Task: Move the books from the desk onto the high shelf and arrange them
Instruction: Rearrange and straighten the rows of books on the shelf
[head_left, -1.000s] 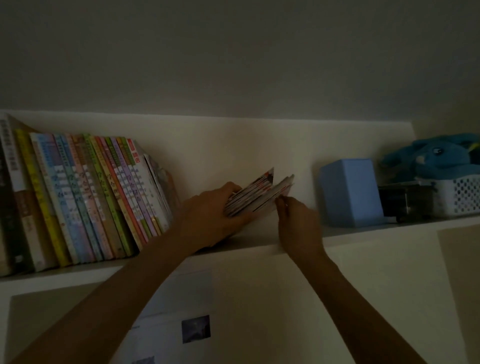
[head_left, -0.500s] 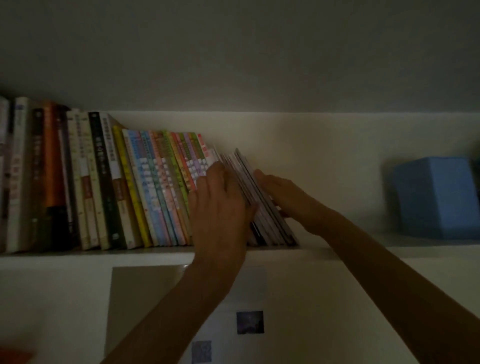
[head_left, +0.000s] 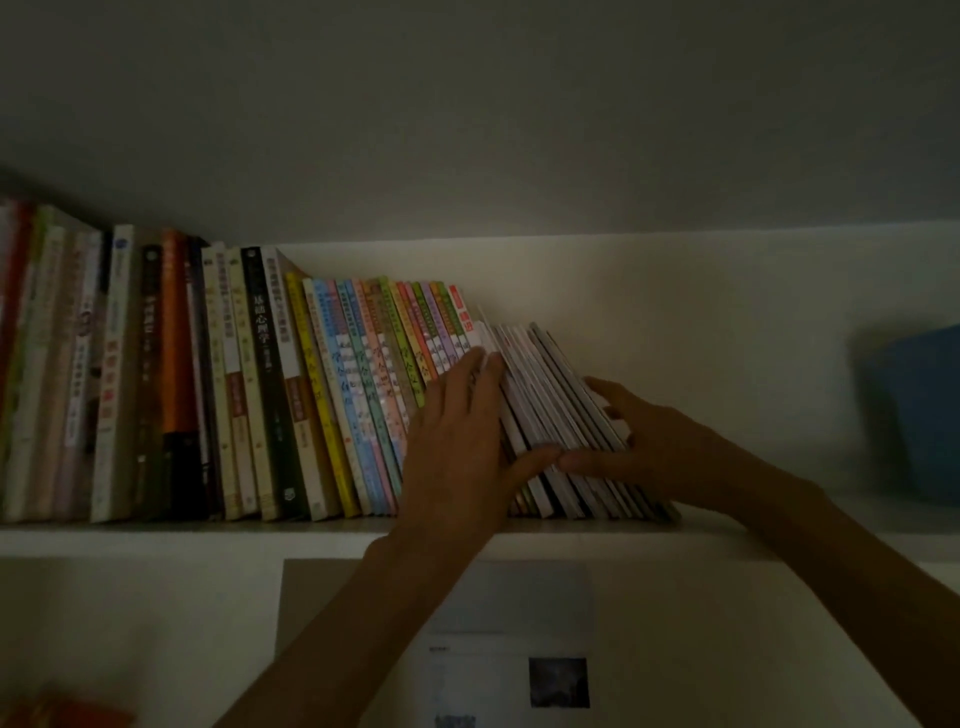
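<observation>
Your left hand (head_left: 462, 441) flat, fingers straight, pressing spines of thin books (head_left: 558, 415). Your right hand (head_left: 639, 441) open at their 3 o'clock side, thumb touching left thumb. Books lean toward 11 o'clock on shelf (head_left: 208, 535). Both arms reach up.

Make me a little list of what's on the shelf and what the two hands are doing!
place: high shelf, dim light
row of books: colourful spines leaning left, taller books further left
thin books: bundle at the row's right end, tilted left, standing on the shelf
left hand: flat on the spines, thumb across the thin books
right hand: fingers spread on the outer cover, pushing the bundle against the row
far right: blue box, apart from the books
below shelf: paper sheet on the wall
</observation>
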